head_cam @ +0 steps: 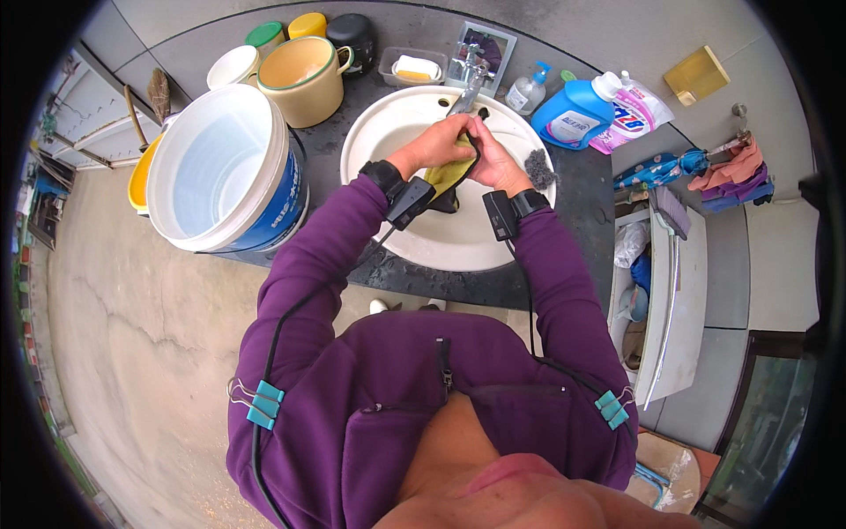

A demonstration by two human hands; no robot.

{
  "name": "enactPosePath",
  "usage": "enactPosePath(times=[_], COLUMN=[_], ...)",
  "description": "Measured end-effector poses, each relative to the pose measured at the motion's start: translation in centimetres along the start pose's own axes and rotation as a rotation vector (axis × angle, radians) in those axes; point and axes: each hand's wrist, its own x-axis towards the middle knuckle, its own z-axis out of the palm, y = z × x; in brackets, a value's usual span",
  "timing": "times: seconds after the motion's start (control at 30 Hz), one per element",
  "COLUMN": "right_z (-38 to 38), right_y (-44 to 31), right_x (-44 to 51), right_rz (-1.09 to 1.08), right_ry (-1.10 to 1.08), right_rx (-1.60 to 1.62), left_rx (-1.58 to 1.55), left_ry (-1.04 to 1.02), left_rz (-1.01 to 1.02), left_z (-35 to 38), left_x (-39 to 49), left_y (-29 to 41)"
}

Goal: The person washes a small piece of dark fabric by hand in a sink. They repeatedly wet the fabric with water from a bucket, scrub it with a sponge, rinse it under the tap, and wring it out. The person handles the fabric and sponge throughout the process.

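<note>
My left hand (429,145) and my right hand (497,163) meet just below the metal faucet (468,92), over the white oval washbasin (403,142). Between them is a yellow cloth with a dark edge (451,173). Both hands grip its upper part, and the rest hangs down toward the bowl. Under the yellow part a dark portion shows near the bottom of the basin; whether it belongs to the same cloth I cannot tell. A grey scouring ball (540,169) rests on the basin's right rim, near my right wrist.
Left of the basin stand a large white-and-blue bucket (261,198) and a cream enamel pot (301,86). Behind it are a soap box (413,66) and a small mirror (492,49). A pump bottle (527,91), a blue detergent bottle (574,114) and a pink pouch (634,114) line the right.
</note>
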Motion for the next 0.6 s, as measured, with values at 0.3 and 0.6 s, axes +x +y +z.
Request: enactPosePath(times=[0.3,0.6], right_z=[-3.2,-3.2], right_y=[3.5,3.8], right_x=[7.1,8.6], right_rz=[-0.139,-0.136], right_ry=[0.275,0.241], right_rx=[0.255,0.396], left_rx=[-0.353,-0.246], left_ry=[0.385,0.480], left_rz=[-0.327,-0.480], left_z=[6.2,5.9], left_x=[-5.3,-4.0], left_y=[-7.3,-10.0])
